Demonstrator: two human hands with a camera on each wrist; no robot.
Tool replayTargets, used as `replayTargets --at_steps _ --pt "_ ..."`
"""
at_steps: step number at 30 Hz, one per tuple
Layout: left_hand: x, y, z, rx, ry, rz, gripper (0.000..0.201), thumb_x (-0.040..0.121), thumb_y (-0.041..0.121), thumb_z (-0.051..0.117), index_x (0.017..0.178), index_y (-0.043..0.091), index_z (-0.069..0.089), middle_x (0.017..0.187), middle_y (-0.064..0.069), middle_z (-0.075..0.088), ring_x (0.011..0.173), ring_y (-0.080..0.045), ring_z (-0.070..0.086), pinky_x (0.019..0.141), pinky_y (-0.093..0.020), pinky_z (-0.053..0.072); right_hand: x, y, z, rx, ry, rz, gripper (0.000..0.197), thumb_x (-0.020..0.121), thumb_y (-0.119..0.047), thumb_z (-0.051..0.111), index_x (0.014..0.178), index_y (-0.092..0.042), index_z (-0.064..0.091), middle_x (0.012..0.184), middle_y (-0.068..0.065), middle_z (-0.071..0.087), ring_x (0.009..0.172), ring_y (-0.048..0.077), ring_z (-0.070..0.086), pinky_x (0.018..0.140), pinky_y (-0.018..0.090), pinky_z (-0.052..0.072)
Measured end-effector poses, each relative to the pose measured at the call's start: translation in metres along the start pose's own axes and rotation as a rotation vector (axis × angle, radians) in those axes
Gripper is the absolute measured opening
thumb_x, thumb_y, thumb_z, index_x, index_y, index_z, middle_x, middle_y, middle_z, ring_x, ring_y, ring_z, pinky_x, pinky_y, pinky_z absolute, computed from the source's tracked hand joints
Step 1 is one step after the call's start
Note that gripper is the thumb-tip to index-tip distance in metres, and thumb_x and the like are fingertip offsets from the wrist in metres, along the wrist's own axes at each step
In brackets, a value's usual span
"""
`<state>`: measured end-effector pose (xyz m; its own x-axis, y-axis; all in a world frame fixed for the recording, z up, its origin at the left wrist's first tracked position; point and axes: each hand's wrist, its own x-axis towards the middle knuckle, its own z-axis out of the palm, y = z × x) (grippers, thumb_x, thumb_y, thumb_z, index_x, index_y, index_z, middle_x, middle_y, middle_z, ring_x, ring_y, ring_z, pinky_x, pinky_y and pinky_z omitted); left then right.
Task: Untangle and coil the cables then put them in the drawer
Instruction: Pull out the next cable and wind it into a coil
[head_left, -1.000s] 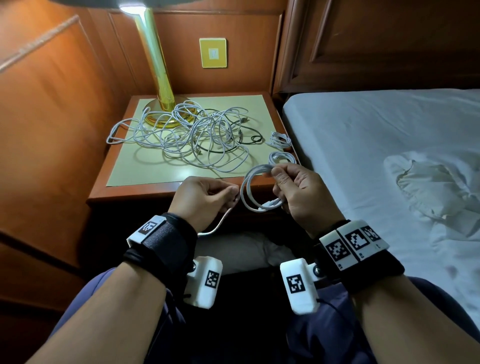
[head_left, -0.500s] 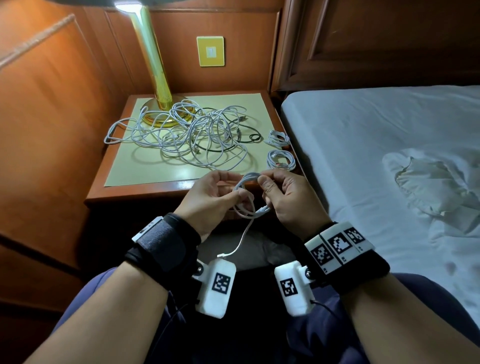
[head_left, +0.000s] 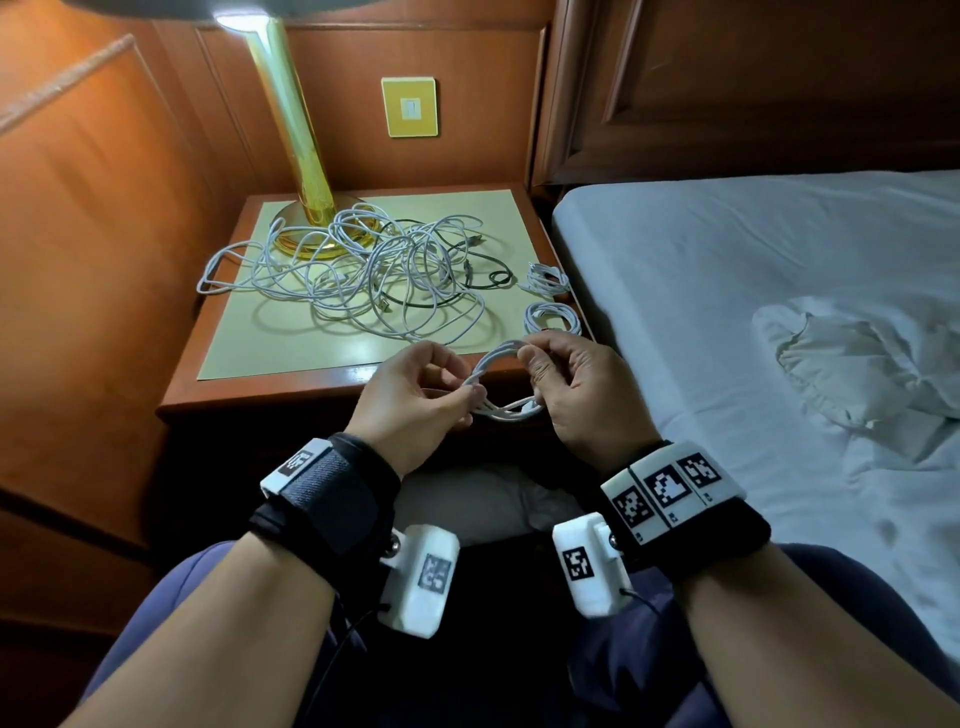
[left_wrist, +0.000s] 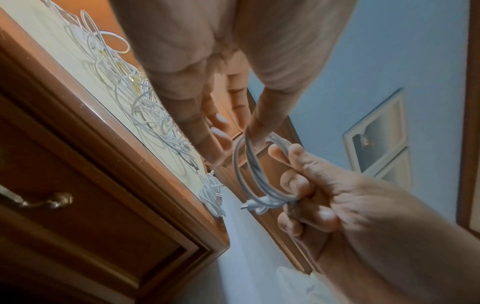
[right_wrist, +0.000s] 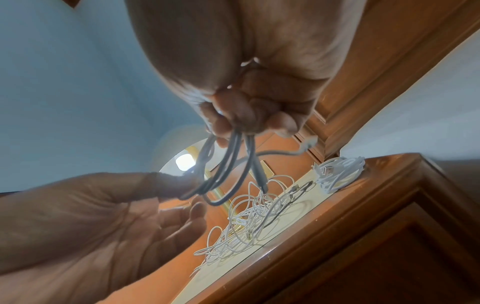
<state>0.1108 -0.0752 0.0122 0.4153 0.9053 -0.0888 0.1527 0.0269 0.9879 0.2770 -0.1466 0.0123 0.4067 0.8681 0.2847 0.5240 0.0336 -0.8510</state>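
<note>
A small coil of white cable (head_left: 491, 361) hangs between my hands just in front of the nightstand (head_left: 260, 384). My right hand (head_left: 582, 395) grips one side of the coil with curled fingers (left_wrist: 296, 181). My left hand (head_left: 410, 395) has relaxed fingers, and its thumb (right_wrist: 166, 185) rests against the coil's strands (right_wrist: 226, 164). A plug end (left_wrist: 246, 206) sticks out of the coil by the right fingers. A big tangle of white cables (head_left: 363, 280) with a black one in it lies on the nightstand top. The drawer front (left_wrist: 91, 216) below is closed.
Two finished white coils (head_left: 548, 275) (head_left: 551, 317) lie at the nightstand's right edge. A brass lamp (head_left: 306, 156) stands at its back, its base under the tangle. The drawer has a metal handle (left_wrist: 46, 202). A bed with white sheets (head_left: 727, 312) is on the right.
The loose tail that hung below my hands has been wound into the coil. Both hands have risen slightly toward the nightstand's front edge, and the left hand has moved in against the coil.
</note>
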Motion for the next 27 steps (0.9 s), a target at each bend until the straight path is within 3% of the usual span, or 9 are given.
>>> replayTargets --at_steps 2,6,10,13,15,17,20,24,27 --pt "0.001 0.0 -0.001 -0.062 0.044 -0.014 0.016 0.083 0.002 0.077 0.082 0.007 0.061 0.075 -0.012 0.062 0.066 -0.022 0.064 0.073 -0.039 0.059 0.0 -0.003 -0.001 -0.018 0.036 -0.039 0.018 0.098 -0.026 0.062 0.107 -0.017 0.074 0.07 -0.025 0.063 0.067 -0.009 0.061 0.067 0.005 0.044" --pt "-0.004 0.015 0.0 -0.411 -0.114 -0.124 0.004 0.09 0.0 0.063 0.094 -0.001 0.062 0.072 -0.01 0.057 0.053 -0.012 0.052 0.052 -0.024 0.055 0.002 -0.004 -0.004 -0.066 0.109 -0.094 0.017 0.097 -0.022 0.063 0.108 -0.015 0.075 0.089 -0.017 0.068 0.079 -0.019 0.06 0.075 0.001 0.043" --pt "-0.004 0.016 -0.007 -0.341 -0.18 -0.099 0.014 0.098 0.008 0.056 0.102 -0.001 0.066 0.061 0.0 0.044 0.044 -0.007 0.032 0.036 -0.017 0.029 0.006 -0.001 -0.011 -0.07 0.16 -0.069 0.018 0.098 -0.025 0.063 0.109 -0.018 0.075 0.096 -0.012 0.073 0.086 0.0 0.066 0.08 0.009 0.049" --pt "-0.003 0.009 -0.008 -0.113 -0.138 0.04 0.015 0.099 0.007 0.057 0.09 0.004 0.069 0.063 -0.003 0.054 0.047 -0.011 0.041 0.043 -0.021 0.039 0.009 0.001 -0.013 -0.048 0.186 -0.03 0.019 0.099 -0.025 0.061 0.11 -0.017 0.073 0.096 -0.012 0.072 0.088 0.002 0.066 0.082 0.011 0.05" --pt "-0.002 0.005 -0.009 0.047 -0.097 0.11 0.012 0.096 0.006 0.061 0.09 0.008 0.071 0.071 -0.002 0.067 0.059 -0.014 0.059 0.063 -0.028 0.053 0.01 0.003 -0.012 0.001 0.202 -0.001 0.017 0.1 -0.025 0.059 0.107 -0.017 0.073 0.083 -0.019 0.068 0.077 0.0 0.064 0.076 0.016 0.051" --pt "-0.001 0.001 -0.009 0.252 -0.076 0.195 0.009 0.092 0.011 0.068 0.087 0.017 0.072 0.079 0.005 0.073 0.073 -0.01 0.066 0.077 -0.024 0.053 0.011 0.004 -0.01 0.077 0.192 0.032 0.017 0.1 -0.024 0.058 0.106 -0.015 0.072 0.067 -0.024 0.06 0.064 -0.002 0.057 0.067 0.017 0.046" --pt "-0.003 -0.002 -0.005 0.484 0.003 0.31 0.02 0.087 0.016 0.073 0.08 0.033 0.066 0.084 0.009 0.064 0.074 -0.006 0.06 0.072 -0.014 0.046 0.008 0.001 -0.003 0.204 0.128 0.082 0.018 0.102 -0.023 0.055 0.106 -0.013 0.07 0.063 -0.016 0.057 0.058 0.002 0.051 0.06 0.018 0.042" --pt "-0.002 -0.002 -0.001 0.316 0.067 0.204 0.013 0.09 0.016 0.071 0.081 0.025 0.067 0.071 0.001 0.068 0.067 -0.014 0.069 0.072 -0.035 0.059 0.005 -0.008 0.001 0.422 0.058 0.194 0.019 0.103 -0.021 0.052 0.104 -0.009 0.067 0.061 0.0 0.051 0.048 0.009 0.04 0.043 0.018 0.034" --pt "-0.005 0.001 0.003 0.161 0.054 0.114 0.011 0.093 0.009 0.067 0.085 0.016 0.064 0.078 -0.006 0.074 0.071 -0.016 0.074 0.075 -0.041 0.062 0.003 -0.013 0.001 0.53 0.029 0.224 0.021 0.104 -0.017 0.05 0.105 -0.004 0.065 0.063 0.004 0.048 0.046 0.007 0.039 0.041 0.018 0.031"
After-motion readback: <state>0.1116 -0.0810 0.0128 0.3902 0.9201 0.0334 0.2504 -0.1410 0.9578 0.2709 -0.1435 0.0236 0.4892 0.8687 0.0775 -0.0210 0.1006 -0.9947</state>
